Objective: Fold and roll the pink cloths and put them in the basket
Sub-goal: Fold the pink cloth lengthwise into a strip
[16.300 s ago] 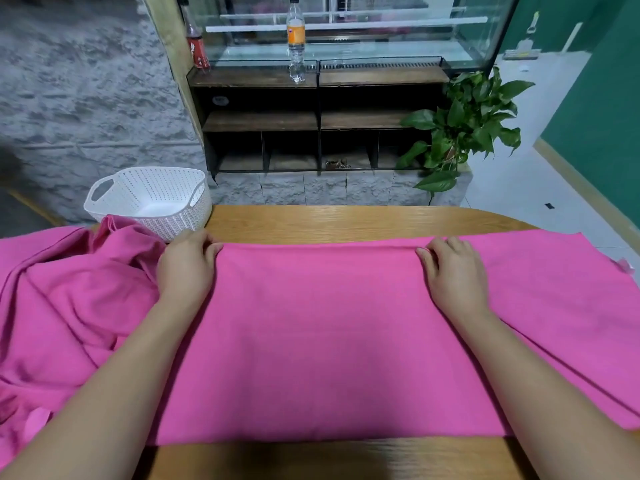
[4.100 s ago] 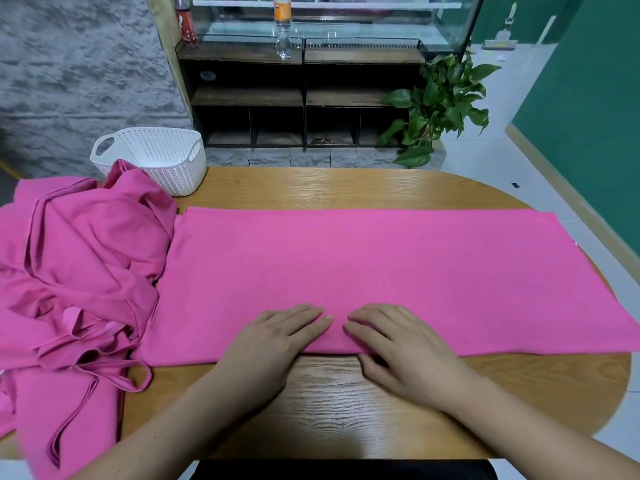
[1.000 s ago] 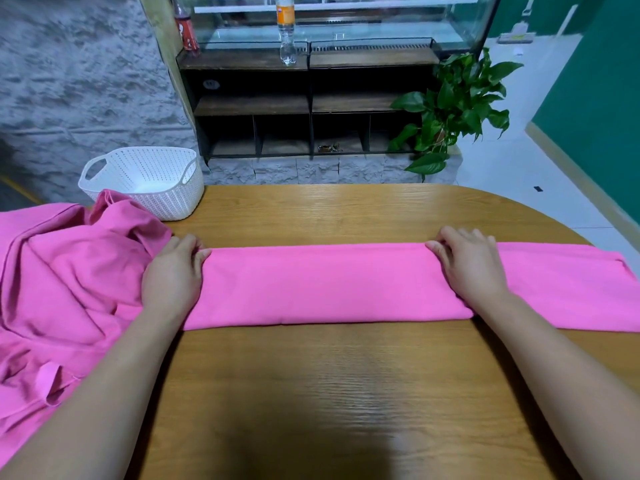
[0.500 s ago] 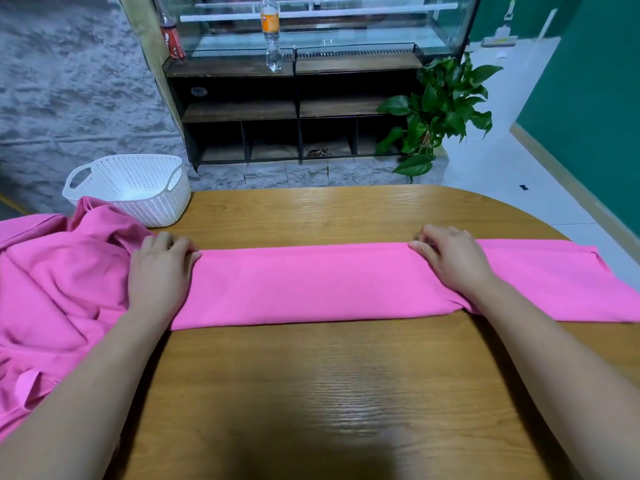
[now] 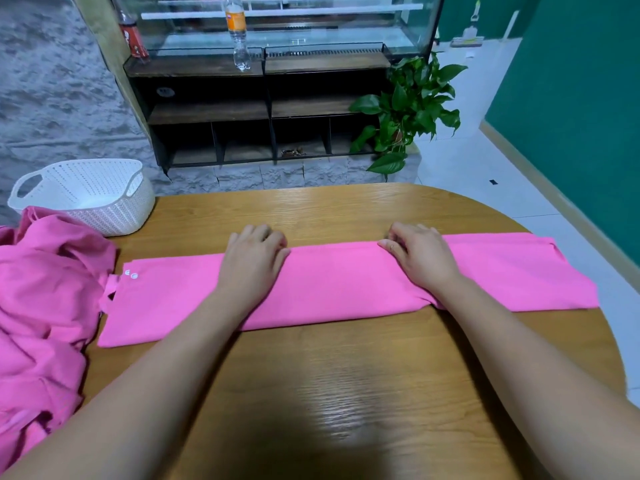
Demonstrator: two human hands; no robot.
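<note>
1. Pink cloth [image 5: 346,282] lies as a long folded strip across the middle of the desk [image 5: 346,375].
2. Left hand [image 5: 254,261] presses flat on the strip, its grip released. The right hand [image 5: 420,258] rests at the far edge with fingers bent, and I cannot tell whether its grip pinches the fold.
3. Folding looks nearly done; rolling has not yet begun.
4. A heap of pink cloths [image 5: 45,289] waits at the left edge. The basket [image 5: 86,192] at the far left corner shows no pink inside.
</note>
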